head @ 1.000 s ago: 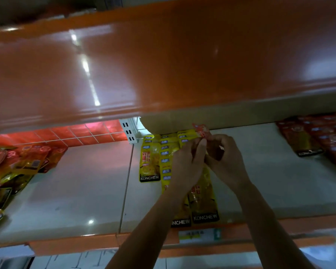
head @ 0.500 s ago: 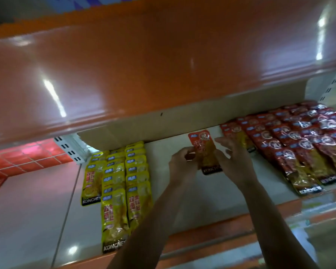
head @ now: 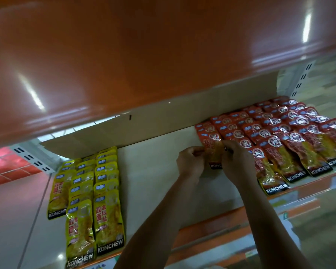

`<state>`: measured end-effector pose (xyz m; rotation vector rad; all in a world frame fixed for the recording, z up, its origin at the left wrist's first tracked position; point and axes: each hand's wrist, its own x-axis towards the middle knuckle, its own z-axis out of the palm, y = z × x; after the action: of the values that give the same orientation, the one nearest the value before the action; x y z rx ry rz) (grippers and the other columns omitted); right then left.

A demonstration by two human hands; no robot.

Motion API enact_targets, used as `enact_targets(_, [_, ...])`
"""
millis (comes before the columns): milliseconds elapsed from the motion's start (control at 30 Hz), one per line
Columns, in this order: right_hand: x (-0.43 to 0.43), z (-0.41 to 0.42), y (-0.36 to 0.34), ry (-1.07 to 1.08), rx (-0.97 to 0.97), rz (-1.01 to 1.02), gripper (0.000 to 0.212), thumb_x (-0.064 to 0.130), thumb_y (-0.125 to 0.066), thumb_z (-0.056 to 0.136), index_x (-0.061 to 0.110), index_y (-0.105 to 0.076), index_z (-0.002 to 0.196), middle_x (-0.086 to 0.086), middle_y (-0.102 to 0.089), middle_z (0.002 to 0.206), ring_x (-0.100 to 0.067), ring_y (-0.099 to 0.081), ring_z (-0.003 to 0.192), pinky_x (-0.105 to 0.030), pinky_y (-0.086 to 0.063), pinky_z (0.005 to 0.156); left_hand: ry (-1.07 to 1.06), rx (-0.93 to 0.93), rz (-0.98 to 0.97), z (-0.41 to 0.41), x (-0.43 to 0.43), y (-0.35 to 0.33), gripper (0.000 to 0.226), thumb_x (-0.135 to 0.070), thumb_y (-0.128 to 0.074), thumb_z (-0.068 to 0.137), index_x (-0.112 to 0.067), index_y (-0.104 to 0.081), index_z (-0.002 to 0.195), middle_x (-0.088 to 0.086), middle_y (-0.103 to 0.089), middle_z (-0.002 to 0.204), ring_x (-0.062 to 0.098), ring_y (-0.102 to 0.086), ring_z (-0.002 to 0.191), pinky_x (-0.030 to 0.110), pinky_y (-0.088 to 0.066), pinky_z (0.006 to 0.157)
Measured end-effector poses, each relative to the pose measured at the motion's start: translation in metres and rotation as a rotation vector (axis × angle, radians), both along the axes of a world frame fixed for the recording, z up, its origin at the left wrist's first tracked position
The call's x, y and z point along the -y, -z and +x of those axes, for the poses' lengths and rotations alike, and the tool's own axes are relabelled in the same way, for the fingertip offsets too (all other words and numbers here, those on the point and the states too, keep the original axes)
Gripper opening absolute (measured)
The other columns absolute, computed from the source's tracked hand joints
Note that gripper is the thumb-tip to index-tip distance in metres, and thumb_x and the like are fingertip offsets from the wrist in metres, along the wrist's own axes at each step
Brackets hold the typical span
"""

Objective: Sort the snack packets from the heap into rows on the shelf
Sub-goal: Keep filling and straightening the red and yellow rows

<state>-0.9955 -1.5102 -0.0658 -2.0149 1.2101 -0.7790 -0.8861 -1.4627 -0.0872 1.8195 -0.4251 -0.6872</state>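
Observation:
A red snack packet (head: 213,150) lies at the left end of the red packet rows (head: 291,140) on the white shelf (head: 153,171). My left hand (head: 190,162) pinches its left edge and my right hand (head: 237,158) pinches its right edge; the packet's lower part is partly hidden by my fingers. Rows of yellow packets (head: 97,191) overlap each other at the left of the shelf, reaching the front edge. The heap is out of view.
The glossy orange shelf above (head: 163,55) overhangs closely. A beige back panel (head: 163,121) closes the rear. Slotted white uprights (head: 31,160) stand at the left and far right. The orange front lip (head: 211,230) runs along the shelf edge.
Both hands have carried the red packet rightward from the yellow rows across the bare shelf to the left end of the red rows. The view has swung right with them.

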Motion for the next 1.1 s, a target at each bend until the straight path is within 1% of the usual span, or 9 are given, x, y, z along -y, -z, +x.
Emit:
enact_targets(67, [0.002, 0.0, 0.001, -0.002, -0.028, 0.006, 0.032, 0.013, -0.048, 0.095, 0.009, -0.059, 0.126, -0.011, -0.065, 0.115, -0.027, -0.058, 0.103, -0.025, -0.038, 0.078, 0.019, 0.044, 0.034, -0.001, 0.007, 0.001, 0.022, -0.031, -0.077, 0.078, -0.024, -0.073, 0.098, -0.007, -0.072, 0.094, 0.009, -0.065, 0.087, 0.022, -0.053, 0.08])
enact_targets(100, [0.003, 0.0, 0.001, -0.001, -0.037, 0.008, 0.033, 0.012, -0.049, 0.095, 0.01, -0.058, 0.127, -0.01, -0.065, 0.117, -0.027, -0.058, 0.105, -0.024, -0.038, 0.079, 0.029, 0.066, 0.053, -0.001, 0.009, 0.001, 0.025, -0.033, -0.077, 0.078, -0.023, -0.072, 0.1, -0.006, -0.071, 0.095, 0.009, -0.065, 0.088, 0.02, -0.052, 0.077])
enact_targets(200, [0.004, 0.0, 0.0, -0.01, -0.052, 0.003, 0.033, 0.013, -0.051, 0.096, 0.01, -0.058, 0.128, -0.01, -0.065, 0.116, -0.026, -0.06, 0.103, -0.023, -0.038, 0.079, 0.047, 0.142, 0.095, 0.0, 0.013, 0.003, 0.025, -0.035, -0.076, 0.079, -0.02, -0.072, 0.099, -0.005, -0.071, 0.095, 0.006, -0.062, 0.083, 0.01, -0.042, 0.063])
enact_targets(300, [0.003, 0.0, -0.002, -0.015, -0.062, 0.006, 0.036, 0.01, -0.051, 0.095, 0.009, -0.056, 0.13, -0.011, -0.064, 0.12, -0.026, -0.059, 0.108, -0.028, -0.042, 0.085, 0.048, 0.229, 0.115, 0.001, 0.015, 0.005, 0.021, -0.03, -0.072, 0.083, -0.016, -0.067, 0.098, -0.002, -0.07, 0.096, 0.007, -0.061, 0.083, 0.013, -0.043, 0.064])
enact_targets(400, [0.002, 0.001, -0.004, -0.018, -0.054, 0.008, 0.038, 0.007, -0.049, 0.094, 0.008, -0.055, 0.131, -0.012, -0.062, 0.123, -0.027, -0.058, 0.111, -0.034, -0.046, 0.091, 0.067, 0.269, 0.086, 0.002, 0.014, 0.006, 0.022, -0.026, -0.073, 0.083, -0.013, -0.064, 0.098, -0.001, -0.069, 0.092, 0.004, -0.058, 0.076, 0.011, -0.042, 0.061])
enact_targets(567, [0.003, 0.001, -0.004, -0.013, -0.042, 0.012, 0.038, 0.007, -0.048, 0.094, 0.009, -0.055, 0.131, -0.011, -0.062, 0.124, -0.027, -0.057, 0.112, -0.034, -0.045, 0.091, 0.071, 0.257, 0.082, 0.002, 0.018, 0.004, 0.025, -0.029, -0.076, 0.079, -0.013, -0.063, 0.092, -0.007, -0.062, 0.079, 0.005, -0.057, 0.071, 0.014, -0.043, 0.059])
enact_targets(733, [0.005, 0.002, -0.002, -0.016, -0.052, 0.001, 0.038, 0.007, -0.05, 0.093, 0.009, -0.057, 0.13, -0.012, -0.064, 0.12, -0.027, -0.059, 0.106, -0.03, -0.044, 0.085, 0.077, 0.272, 0.088, 0.001, 0.019, 0.002, 0.024, -0.027, -0.075, 0.08, -0.012, -0.064, 0.096, -0.001, -0.068, 0.087, 0.009, -0.061, 0.076, 0.025, -0.053, 0.074])
enact_targets(933, [0.005, 0.004, 0.001, -0.02, -0.048, -0.007, 0.037, 0.009, -0.051, 0.093, 0.01, -0.056, 0.13, -0.012, -0.064, 0.119, -0.026, -0.059, 0.105, -0.028, -0.041, 0.082, 0.126, 0.319, 0.11, 0.003, 0.017, -0.001, 0.03, -0.031, -0.078, 0.077, -0.012, -0.065, 0.096, -0.002, -0.069, 0.087, 0.005, -0.057, 0.071, 0.017, -0.046, 0.066])
enact_targets(1100, [0.005, 0.004, 0.003, -0.026, -0.052, -0.015, 0.036, 0.01, -0.052, 0.094, 0.009, -0.056, 0.129, -0.011, -0.063, 0.12, -0.026, -0.058, 0.107, -0.027, -0.041, 0.083, 0.146, 0.345, 0.126, 0.005, 0.016, -0.002, 0.03, -0.034, -0.077, 0.079, -0.013, -0.066, 0.097, -0.001, -0.07, 0.091, 0.005, -0.058, 0.073, 0.016, -0.045, 0.065])
